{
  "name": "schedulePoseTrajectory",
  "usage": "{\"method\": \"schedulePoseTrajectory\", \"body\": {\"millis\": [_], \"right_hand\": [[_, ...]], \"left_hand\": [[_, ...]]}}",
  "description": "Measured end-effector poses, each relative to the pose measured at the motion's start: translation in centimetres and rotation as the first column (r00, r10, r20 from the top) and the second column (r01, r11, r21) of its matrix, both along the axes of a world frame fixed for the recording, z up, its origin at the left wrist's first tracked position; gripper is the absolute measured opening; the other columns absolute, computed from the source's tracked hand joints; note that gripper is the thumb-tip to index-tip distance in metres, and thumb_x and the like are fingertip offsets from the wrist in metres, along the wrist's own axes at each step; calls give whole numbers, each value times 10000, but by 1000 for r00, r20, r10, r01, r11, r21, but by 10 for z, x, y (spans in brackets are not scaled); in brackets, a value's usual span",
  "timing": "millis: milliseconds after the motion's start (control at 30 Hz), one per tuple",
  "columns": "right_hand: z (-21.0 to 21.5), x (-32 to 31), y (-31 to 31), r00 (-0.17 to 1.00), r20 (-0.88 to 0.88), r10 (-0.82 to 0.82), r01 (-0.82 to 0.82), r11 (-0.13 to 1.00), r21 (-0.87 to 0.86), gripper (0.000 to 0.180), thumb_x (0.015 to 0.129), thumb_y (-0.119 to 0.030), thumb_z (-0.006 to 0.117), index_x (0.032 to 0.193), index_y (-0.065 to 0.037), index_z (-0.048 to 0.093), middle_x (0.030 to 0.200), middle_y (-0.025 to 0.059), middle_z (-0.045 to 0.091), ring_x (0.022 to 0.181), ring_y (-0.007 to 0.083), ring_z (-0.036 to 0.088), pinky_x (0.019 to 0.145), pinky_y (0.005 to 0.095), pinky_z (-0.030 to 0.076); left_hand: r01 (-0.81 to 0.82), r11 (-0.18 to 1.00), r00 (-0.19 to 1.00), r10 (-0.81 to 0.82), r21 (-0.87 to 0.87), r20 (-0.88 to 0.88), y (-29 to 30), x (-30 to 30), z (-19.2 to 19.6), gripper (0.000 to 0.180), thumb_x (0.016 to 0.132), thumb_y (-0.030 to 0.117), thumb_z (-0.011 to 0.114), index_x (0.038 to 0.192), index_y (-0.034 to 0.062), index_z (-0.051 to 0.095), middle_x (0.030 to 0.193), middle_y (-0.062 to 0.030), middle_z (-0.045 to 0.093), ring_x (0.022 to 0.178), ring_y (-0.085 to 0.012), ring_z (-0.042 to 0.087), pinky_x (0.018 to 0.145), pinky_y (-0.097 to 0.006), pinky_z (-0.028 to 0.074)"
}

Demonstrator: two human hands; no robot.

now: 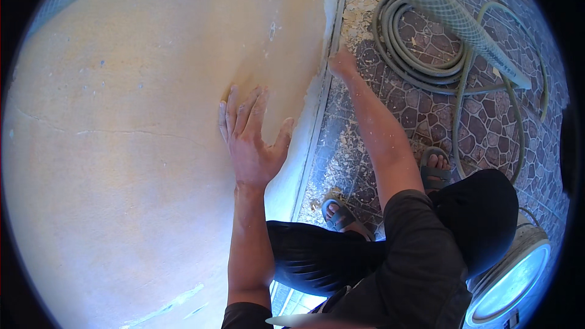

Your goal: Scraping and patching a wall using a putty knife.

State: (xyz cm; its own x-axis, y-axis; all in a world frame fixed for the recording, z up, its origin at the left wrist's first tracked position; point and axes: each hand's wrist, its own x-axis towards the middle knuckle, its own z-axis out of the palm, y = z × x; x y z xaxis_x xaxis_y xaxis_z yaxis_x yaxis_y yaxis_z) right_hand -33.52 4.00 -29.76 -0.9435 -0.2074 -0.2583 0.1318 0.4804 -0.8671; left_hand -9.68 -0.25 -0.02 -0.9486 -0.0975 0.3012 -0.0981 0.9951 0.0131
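My left hand (253,140) lies with fingers spread against a cream-coloured wall (152,195); its fingertips look dusty. Farther right, my right hand (343,64) is closed in a fist at the wall's lower edge, where a pale strip (329,79) meets the floor. Whatever the fist may grip is hidden or too small to make out. Patches of worn paint and a thin crack mark the wall. Paint flakes (341,149) lie scattered along its foot.
A coiled hose (390,42) rests on the stone-patterned floor (487,119) to the right. Across the top of the view runs a thick translucent ribbed hose (439,9). A round white-rimmed container (512,280) stands at lower right. My sandalled feet (341,216) are beside the wall.
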Motion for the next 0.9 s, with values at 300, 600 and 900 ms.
{"method": "schedulePoseTrajectory", "body": {"millis": [300,600,900], "right_hand": [[-35,23,-4,996,14,84,-84,996,-23,343,912,-202,585,1169,15,649,1104,300,683,1080,462,654,916,504,520],[-32,232,-40,915,397,-73,231,901,-367,434,1024,-160,461,1428,-14,521,896,207,714,753,256,712,705,410,565],[47,206,-30,787,565,-247,554,686,-472,459,1026,-217,517,1445,-31,521,1230,257,669,1044,359,684,897,418,524]], "left_hand": [[16,998,1000,-17,65,17,-1,6,2,621,835,253,788,1396,85,582,1419,-116,594,1488,-402,325,1217,-575,178],[-11,1000,999,11,-21,35,3,-1,4,637,845,288,771,1405,60,572,1418,-124,589,1478,-409,327,1201,-543,179],[-22,999,1000,22,-29,-7,-3,14,16,629,832,264,777,1392,56,583,1408,-132,596,1467,-424,339,1179,-553,226]]}}
